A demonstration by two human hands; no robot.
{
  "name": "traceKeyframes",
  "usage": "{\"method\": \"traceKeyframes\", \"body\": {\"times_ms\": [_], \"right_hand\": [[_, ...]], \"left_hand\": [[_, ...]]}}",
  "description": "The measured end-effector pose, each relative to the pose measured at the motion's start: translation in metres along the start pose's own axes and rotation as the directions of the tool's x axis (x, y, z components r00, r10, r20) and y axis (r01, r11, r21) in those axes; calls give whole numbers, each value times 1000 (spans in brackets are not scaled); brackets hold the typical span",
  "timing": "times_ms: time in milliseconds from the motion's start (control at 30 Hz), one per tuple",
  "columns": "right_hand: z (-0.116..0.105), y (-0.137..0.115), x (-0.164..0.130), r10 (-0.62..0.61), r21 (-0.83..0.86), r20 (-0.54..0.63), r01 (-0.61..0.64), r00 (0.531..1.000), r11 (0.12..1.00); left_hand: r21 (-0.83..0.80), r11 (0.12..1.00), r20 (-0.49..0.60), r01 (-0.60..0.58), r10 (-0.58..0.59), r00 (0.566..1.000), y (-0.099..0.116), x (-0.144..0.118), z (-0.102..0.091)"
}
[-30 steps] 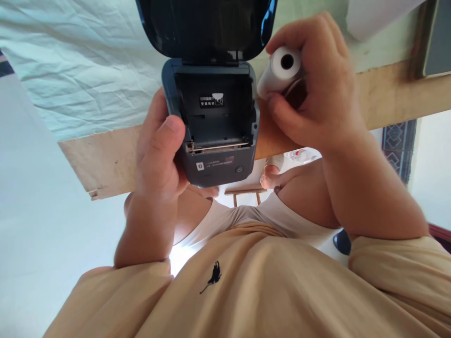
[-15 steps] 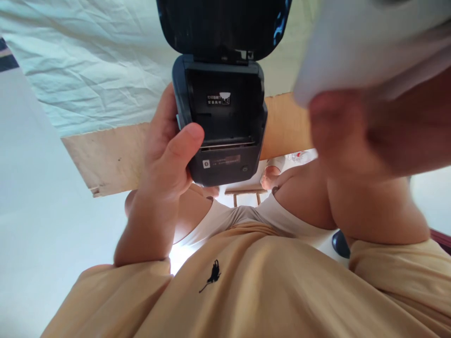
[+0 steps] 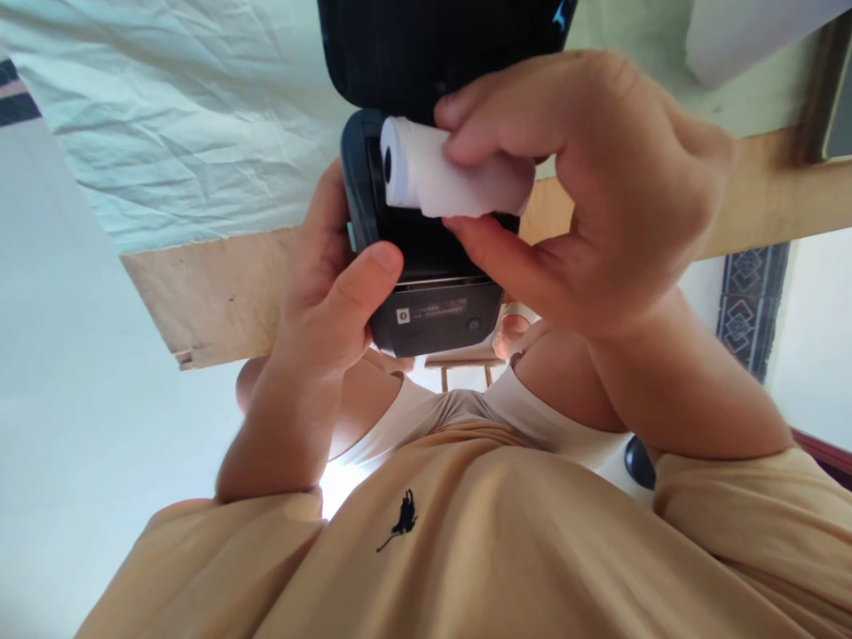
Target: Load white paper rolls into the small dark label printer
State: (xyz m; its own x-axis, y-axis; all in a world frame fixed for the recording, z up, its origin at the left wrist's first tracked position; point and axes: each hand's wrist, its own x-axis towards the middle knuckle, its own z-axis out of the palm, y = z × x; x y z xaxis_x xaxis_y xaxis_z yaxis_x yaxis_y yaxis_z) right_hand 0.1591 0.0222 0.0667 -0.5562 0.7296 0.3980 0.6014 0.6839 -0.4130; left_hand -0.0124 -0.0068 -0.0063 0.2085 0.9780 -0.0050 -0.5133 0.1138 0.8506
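Note:
My left hand (image 3: 333, 293) grips the left side of a small dark label printer (image 3: 439, 324), thumb on its front edge. The printer's black lid (image 3: 426, 53) stands raised at the back, so its inner bay shows. Between the thumb and fingers of my right hand (image 3: 599, 177) is a white paper roll (image 3: 459, 173) with a dark core at its left end. The roll lies sideways over the open bay and covers much of it. Whether it touches the bay's floor I cannot tell.
A pale green cloth (image 3: 186, 133) covers most of the wooden table (image 3: 219, 302), whose bare front edge shows. A white object (image 3: 752, 35), cut off by the frame, is at the upper right. Below the table are my legs and a small wooden stool (image 3: 464, 364).
My right hand has come in from the right, and the paper roll in it is now over the printer's bay. The printer has shifted slightly right in my left hand.

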Motion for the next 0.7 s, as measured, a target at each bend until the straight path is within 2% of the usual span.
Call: {"method": "traceKeyframes", "body": {"times_ms": [100, 233, 333, 467, 533, 633, 700], "right_hand": [[1, -1, -2, -13, -11, 12, 13, 1000, 1000], [3, -3, -2, 30, -20, 8, -30, 1000, 999], [4, -2, -2, 31, 22, 3, -31, 1000, 999], [3, 0, -3, 93, 101, 31, -96, 995, 990], [2, 0, -5, 54, 92, -12, -52, 998, 994], [3, 1, -8, -82, 17, -104, 85, 991, 996], [5, -1, -9, -110, -24, -103, 108, 989, 994]], "left_hand": [[6, 1000, 15, -25, 25, 1000, -3, 1, -3], [15, 998, -3, -58, 58, 998, -6, 2, -3], [-4, 998, -4, -63, 63, 998, -6, 2, -1], [19, 995, -6, -96, 96, 995, -5, 2, 1], [9, 995, -5, -99, 100, 995, -5, 2, 2], [-11, 993, -34, -119, 118, 992, -8, 3, -1], [-15, 992, -22, -125, 124, 992, -11, 6, -3]]}}
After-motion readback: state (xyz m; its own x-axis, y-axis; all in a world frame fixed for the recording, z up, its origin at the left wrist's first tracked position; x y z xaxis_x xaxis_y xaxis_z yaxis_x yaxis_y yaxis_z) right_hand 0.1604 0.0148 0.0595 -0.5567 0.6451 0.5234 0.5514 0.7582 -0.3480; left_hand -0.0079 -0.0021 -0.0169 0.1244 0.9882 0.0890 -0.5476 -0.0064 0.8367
